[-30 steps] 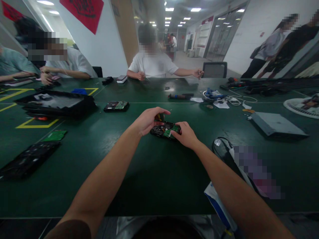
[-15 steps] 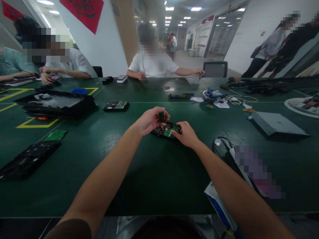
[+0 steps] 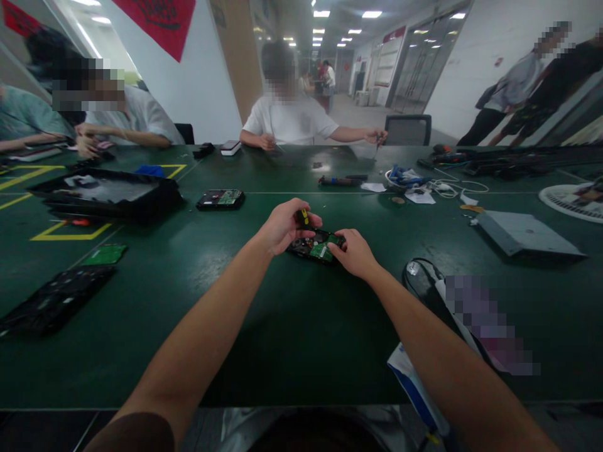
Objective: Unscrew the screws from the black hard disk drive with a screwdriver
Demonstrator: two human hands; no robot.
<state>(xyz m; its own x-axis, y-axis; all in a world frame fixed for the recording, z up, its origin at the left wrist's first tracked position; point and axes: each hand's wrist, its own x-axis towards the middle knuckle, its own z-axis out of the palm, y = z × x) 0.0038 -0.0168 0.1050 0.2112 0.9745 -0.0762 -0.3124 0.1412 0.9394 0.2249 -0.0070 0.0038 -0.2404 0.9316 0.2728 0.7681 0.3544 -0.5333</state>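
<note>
A hard drive (image 3: 308, 247) with a green circuit board lies on the green table in front of me. My left hand (image 3: 286, 227) is closed round the handle of a short black-and-yellow screwdriver (image 3: 303, 218), held over the drive's left part; its tip is hidden. At the drive's right end, my right hand (image 3: 354, 253) grips the edge between thumb and fingers. The board's right corner is partly covered by that hand.
Another hard drive (image 3: 220, 199) lies beyond my left hand. Black trays (image 3: 108, 198), a green board (image 3: 106, 254) and a black part (image 3: 56, 300) are at left. A grey metal box (image 3: 528, 233) and a cable (image 3: 419, 267) are at right. A person (image 3: 287, 122) sits opposite.
The screwdriver handle has turned in my left hand, so more of its yellow marking shows. My right thumb has shifted slightly right along the board. The hard drive stays in place.
</note>
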